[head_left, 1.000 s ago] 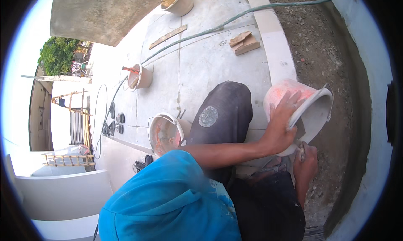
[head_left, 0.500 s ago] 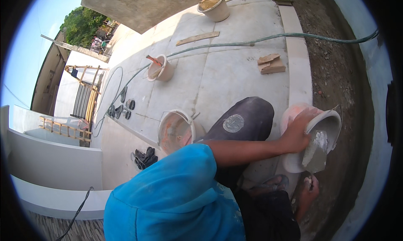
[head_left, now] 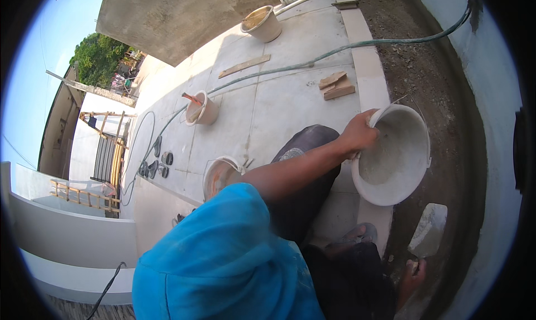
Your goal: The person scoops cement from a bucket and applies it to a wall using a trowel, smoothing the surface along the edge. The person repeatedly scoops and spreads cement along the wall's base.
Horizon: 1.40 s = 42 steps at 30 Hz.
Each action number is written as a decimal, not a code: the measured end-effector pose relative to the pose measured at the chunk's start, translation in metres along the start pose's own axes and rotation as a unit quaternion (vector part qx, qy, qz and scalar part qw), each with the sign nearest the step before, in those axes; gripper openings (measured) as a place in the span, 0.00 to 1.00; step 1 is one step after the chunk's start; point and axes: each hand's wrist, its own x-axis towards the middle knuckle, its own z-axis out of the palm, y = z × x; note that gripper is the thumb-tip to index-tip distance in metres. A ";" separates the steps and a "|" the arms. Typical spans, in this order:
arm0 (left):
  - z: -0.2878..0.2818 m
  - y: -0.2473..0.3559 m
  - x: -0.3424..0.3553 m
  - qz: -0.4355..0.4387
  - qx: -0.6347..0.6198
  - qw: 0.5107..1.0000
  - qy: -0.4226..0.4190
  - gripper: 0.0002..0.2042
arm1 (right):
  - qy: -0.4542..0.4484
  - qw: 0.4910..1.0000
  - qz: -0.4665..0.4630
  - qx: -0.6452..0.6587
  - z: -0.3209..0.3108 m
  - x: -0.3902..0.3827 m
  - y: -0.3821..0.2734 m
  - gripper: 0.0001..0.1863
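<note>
My left hand (head_left: 360,135) is closed on the rim of a whitish bucket (head_left: 391,193), which is tipped so that its mouth shows. Inside, grey residue coats the wall and bottom. Lower right, my right hand (head_left: 412,275) grips the handle of a trowel (head_left: 429,231), its broad blade smeared with pale grey material. The blade is apart from the bucket, over the dirt strip. Behind my left arm stands another bucket (head_left: 222,172) with orange-stained insides, partly hidden by my blue sleeve.
A green hose (head_left: 312,61) crosses the pale tiled floor (head_left: 279,105) to the wall at right. Wood pieces (head_left: 337,87), a plank (head_left: 244,66), a small bucket with tools (head_left: 202,109), a farther bucket (head_left: 262,27) and shoes (head_left: 156,164) lie about. A curb (head_left: 365,63) borders the dirt (head_left: 416,74).
The trowel has come out of the bucket and moved down, away from it. My left hand has tilted the bucket further, so more of its inside shows. The whole view has shifted a little.
</note>
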 end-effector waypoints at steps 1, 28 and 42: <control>0.001 -0.004 0.007 0.007 0.013 1.000 -0.001 0.26 | -0.011 1.000 0.015 0.009 -0.006 -0.007 0.000 0.23; -0.034 0.030 0.081 -0.133 0.189 0.973 0.000 0.33 | -0.034 0.976 0.215 -0.006 0.015 -0.113 0.207 0.21; -0.021 0.033 0.069 -0.109 0.237 0.964 0.047 0.32 | -0.069 0.977 0.171 -0.105 0.033 -0.099 0.200 0.19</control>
